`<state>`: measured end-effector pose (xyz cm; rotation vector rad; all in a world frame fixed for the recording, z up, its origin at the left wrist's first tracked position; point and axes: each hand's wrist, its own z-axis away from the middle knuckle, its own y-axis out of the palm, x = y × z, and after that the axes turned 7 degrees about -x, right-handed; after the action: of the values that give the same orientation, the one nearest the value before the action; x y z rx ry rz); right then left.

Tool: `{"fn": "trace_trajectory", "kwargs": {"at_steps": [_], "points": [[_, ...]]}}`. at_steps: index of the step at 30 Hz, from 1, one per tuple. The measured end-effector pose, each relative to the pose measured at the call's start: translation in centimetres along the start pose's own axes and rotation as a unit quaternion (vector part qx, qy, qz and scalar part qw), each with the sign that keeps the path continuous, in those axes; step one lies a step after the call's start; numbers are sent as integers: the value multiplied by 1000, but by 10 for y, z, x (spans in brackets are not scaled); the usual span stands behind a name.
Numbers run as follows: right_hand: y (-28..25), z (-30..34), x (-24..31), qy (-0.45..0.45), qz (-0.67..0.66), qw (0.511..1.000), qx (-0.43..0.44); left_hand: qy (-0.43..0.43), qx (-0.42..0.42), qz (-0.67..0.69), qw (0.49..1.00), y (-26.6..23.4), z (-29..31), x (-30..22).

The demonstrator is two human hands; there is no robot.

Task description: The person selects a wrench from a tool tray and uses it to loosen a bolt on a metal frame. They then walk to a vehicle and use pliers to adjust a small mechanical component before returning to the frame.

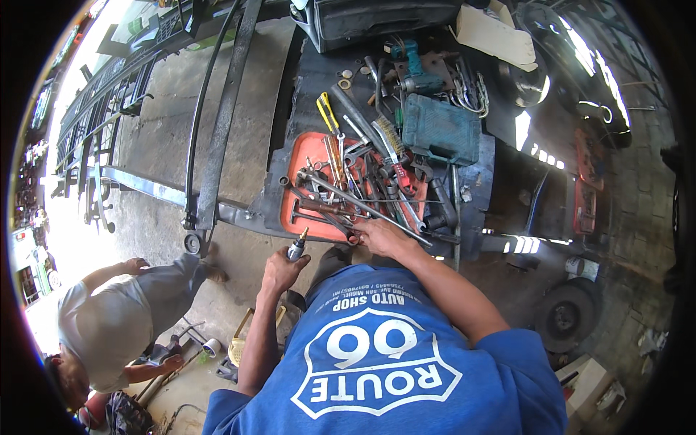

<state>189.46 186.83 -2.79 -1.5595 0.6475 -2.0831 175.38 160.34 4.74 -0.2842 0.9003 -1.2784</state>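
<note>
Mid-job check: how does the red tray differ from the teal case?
The red tray is open, holding loose hand tools; the teal case looks shut. The tray is wide and shallow, the case smaller and boxier. The tray's near edge is at the right hand; the case lies farther off. Both sit over the same dark surface.

The red tray (308, 143) is moulded in smooth plastic and heaped with dull steel tools (362, 206). Near its front edge, a small tool (296, 250) is tipped with brassy metal. Beyond it, a knife (324, 110) is clad in yellow plastic, a teal case (441, 129) in scuffed matt plastic. To its left, the floor (163, 148) is finished in rough concrete.
</note>
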Motion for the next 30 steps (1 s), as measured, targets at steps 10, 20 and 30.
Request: {"fn": "trace_trajectory", "kwargs": {"at_steps": [10, 20, 30], "points": [[-34, 6, 12, 155, 0, 986, 60, -10, 11, -8, 1000, 2, 4, -1], [-30, 12, -25, 173, -35, 978, -110, 19, 15, 16, 1000, 17, -6, -20], [-63, -17, -85, 298, 70, 930, -205, 39, 22, -19, 999, 11, -11, -62]]}}
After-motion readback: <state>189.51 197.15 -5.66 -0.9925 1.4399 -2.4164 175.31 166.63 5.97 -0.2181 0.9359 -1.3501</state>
